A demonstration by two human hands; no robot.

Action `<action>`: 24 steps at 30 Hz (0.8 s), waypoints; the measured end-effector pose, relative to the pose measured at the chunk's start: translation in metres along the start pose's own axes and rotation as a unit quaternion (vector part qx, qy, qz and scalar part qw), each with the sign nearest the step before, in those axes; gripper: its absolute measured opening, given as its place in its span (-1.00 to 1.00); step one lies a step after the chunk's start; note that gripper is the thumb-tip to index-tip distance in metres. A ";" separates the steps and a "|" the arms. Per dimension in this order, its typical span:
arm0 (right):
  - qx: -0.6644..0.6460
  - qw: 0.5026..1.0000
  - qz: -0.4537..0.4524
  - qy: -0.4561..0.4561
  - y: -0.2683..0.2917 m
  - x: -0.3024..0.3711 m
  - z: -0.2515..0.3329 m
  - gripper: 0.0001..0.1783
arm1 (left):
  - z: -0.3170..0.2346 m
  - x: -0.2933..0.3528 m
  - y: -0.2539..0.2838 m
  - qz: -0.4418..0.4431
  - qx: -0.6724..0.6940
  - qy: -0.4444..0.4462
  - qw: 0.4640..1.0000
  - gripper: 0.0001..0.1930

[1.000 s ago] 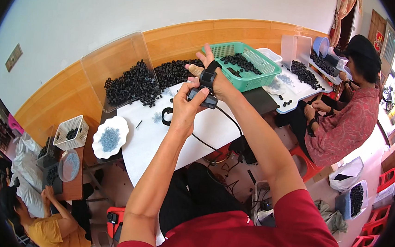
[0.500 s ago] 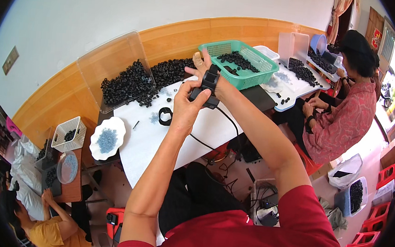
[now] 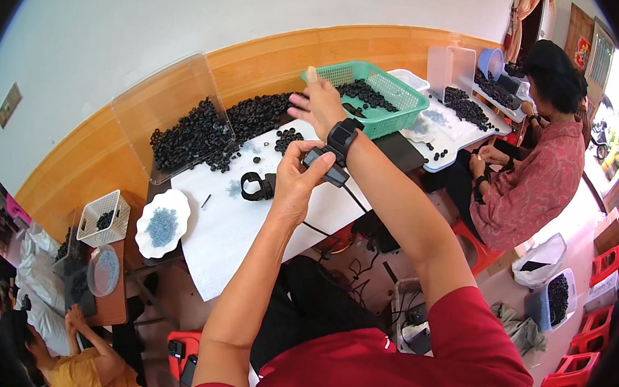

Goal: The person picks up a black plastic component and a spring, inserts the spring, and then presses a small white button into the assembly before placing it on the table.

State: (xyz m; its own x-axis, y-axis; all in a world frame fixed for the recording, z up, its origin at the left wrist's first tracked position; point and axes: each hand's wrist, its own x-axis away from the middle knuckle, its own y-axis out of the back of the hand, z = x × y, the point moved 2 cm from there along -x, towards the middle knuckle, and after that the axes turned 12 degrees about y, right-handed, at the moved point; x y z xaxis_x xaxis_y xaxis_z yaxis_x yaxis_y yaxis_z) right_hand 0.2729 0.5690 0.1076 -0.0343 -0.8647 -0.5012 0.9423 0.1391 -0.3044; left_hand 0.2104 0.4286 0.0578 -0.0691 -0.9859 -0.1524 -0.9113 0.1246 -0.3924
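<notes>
My left hand pinches a small black box-shaped device with a black cable running from it. The device is held close against the inner side of my right wrist. A black strap with a mount is wrapped round that wrist. My right hand is raised above the table, fingers apart and holding nothing, near the green basket. Another black strap loop lies on the white sheet, left of my left hand. Whether the device touches the wrist mount I cannot tell.
Small black ring-shaped parts spill from a tipped clear bin. A scalloped white plate holds small bluish pieces. A person in a patterned red shirt sits at right, one in yellow at lower left. Red stools stand at right.
My left hand with the device has shifted slightly right and down along my right wrist, showing more of the strap. The right hand has turned a little; the whole view has shifted slightly.
</notes>
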 end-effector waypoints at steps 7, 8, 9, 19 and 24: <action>-0.343 0.922 -0.034 -0.175 -0.001 0.012 0.003 -0.30 | -0.013 0.004 0.001 0.048 -0.025 0.046 0.998 -0.72; -0.287 0.950 -0.009 -0.125 -0.001 0.014 0.005 -0.35 | -0.015 0.004 0.002 0.042 -0.070 0.049 0.995 -0.72; -0.286 0.950 -0.009 -0.127 -0.001 0.017 0.004 -0.35 | -0.018 0.005 0.002 0.037 -0.115 0.053 0.991 -0.73; -0.008 0.998 0.053 0.030 0.005 0.013 0.013 -0.56 | -0.013 0.014 -0.012 -0.019 -0.090 0.071 0.993 -0.68; -0.158 0.983 -0.019 -0.095 0.021 0.011 0.011 -0.55 | 0.004 0.028 -0.011 -0.012 0.041 0.087 0.995 -0.62</action>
State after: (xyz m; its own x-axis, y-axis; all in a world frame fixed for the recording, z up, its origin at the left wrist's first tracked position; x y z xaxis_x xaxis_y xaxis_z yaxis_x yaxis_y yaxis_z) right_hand 0.2957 0.5574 0.1050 0.0250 -0.9426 -0.3331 0.7897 0.2229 -0.5716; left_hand 0.2203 0.4001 0.0546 -0.1226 -0.9924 0.0147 -0.8775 0.1015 -0.4686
